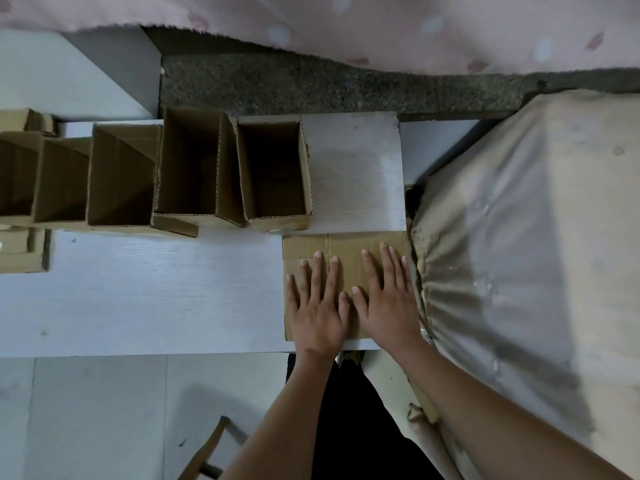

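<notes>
Flattened cardboard sheet (346, 245) lying at near-right corner of white desk (138, 292), right edge abt level w/ desk's right edge, near edge just short of desk's near edge. Pressed under both grips, palms down: left grip (317, 306) on sheet's left half, right grip (388, 299) on right half, thumbs nearly meeting mid-sheet. Both wide, fingers straight & spread, curled round nothing, tips pointing far. Faint fold lines across bare far strip of sheet. Row of open boxes (275, 168) side by side along far-left of desk, mouths up, insides dark; rightmost one just far-left of sheet, contact w/ sheet can't tell. Small carton (20, 252) at left edge, cut off by frame. Big bundle (519, 237) under beige cover right of desk, gathered folds just beside sheet's right edge & right grip. Pink patterned cloth (381, 26) across far side, dark speckled strip (311, 84) betw. it & desk. Pale tiled floor (86, 410) near side, wooden chair part (207, 445) at near edge, black trousers (346, 427) betw. forearms.
</notes>
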Available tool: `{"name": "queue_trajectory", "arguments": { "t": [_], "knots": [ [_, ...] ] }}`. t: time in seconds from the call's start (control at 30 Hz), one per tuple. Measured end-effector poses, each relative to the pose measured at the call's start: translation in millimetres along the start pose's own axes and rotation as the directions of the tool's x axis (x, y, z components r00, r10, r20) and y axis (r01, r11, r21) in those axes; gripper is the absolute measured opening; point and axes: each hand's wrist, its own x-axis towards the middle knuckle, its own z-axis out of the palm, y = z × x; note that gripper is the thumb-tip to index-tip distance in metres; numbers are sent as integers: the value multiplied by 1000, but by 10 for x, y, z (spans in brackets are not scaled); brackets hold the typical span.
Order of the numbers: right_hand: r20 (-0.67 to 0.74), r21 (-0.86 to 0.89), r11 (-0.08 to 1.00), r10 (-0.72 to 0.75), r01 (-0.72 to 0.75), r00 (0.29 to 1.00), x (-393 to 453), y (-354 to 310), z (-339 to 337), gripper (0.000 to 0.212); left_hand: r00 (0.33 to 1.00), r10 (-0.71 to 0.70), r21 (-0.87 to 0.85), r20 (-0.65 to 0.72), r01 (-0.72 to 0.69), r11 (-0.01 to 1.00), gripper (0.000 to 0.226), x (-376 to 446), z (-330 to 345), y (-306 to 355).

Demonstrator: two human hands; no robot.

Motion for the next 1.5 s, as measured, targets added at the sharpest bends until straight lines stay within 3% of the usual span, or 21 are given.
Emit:
{"name": "queue_trajectory", "arguments": {
  "t": [0.13, 0.33, 0.5, 0.6, 0.8, 0.87, 0.97, 1.2, 1.3, 1.37, 1.5],
  "knots": [
    [43, -38, 998, -47, 49, 998, 312, -89, -274, 68, 994, 3, 36, 108, -7, 999, 76, -1, -121, 29],
    [287, -23, 997, -63, 72, 956, 1004, -184, -664, 59, 967, 1, 51, 256, -15, 999, 103, 41, -329, 73],
    [549, -32, 999, 47, -35, 835, 1372, -209, -828, 56, 957, -35, 50, 288, 22, 999, 107, 52, -403, 135],
    [563, -37, 998, 63, -51, 824, 1394, -257, -868, 64, 953, -44, 15, 299, 42, 999, 107, 37, -393, 172],
    [614, 79, 990, 44, -117, 788, 1247, -239, -965, 59, 961, -24, -34, 277, 35, 999, 109, -39, -436, 218],
    [618, 89, 989, 38, -118, 785, 1169, -218, -1017, 52, 957, -9, -54, 289, 26, 998, 108, -78, -517, 253],
    [615, 141, 981, 17, -131, 788, 1055, -166, -1111, 24, 957, -2, -101, 289, 33, 994, 101, -181, -644, 301],
    [540, 326, 937, -73, -128, 838, 704, -103, -1491, 18, 980, -79, -182, 183, 112, 977, 94, -470, -954, 401],
    [489, 455, 881, -127, -128, 863, 475, -115, -1685, 11, 967, -234, -324, 98, 254, 912, 96, -676, -1103, 447],
    [448, 536, 832, -136, -143, 883, 289, -140, -1796, 14, 926, -375, -465, 49, 353, 811, 102, -851, -1187, 446],
    [401, 683, 700, -122, -207, 908, -31, -236, -1923, 14, 772, -627, -730, 109, 490, 476, 117, -1143, -1367, 307]
  ]
}}
